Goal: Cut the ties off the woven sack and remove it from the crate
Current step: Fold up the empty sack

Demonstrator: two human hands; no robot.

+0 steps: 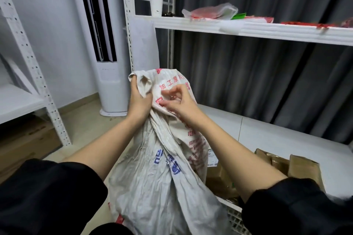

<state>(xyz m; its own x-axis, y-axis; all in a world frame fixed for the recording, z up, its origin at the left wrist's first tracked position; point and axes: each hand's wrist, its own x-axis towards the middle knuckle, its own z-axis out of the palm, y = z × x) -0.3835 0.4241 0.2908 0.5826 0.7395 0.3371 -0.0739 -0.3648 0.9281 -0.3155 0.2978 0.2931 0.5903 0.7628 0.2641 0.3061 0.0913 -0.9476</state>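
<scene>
A crumpled white woven sack (158, 173) with red and blue print hangs upright in front of me, its bunched top raised to about the height of the lower shelf. My left hand (138, 102) grips the gathered neck from the left, fingers wrapped round the fabric. On the right side of the neck, my right hand (178, 104) pinches a fold between thumb and fingertips. The sack's lower end drops out of view at the bottom. A white perforated crate (236, 215) shows at the lower right, partly behind the sack. No ties or cutting tool are visible.
Brown cardboard boxes (298, 164) lie at the right by the crate. Behind stands a white metal shelf (248, 28) with a paper cup (156, 5) and plastic bags. A white tower air conditioner (107, 44) stands at the back left, another rack (28, 59) at far left.
</scene>
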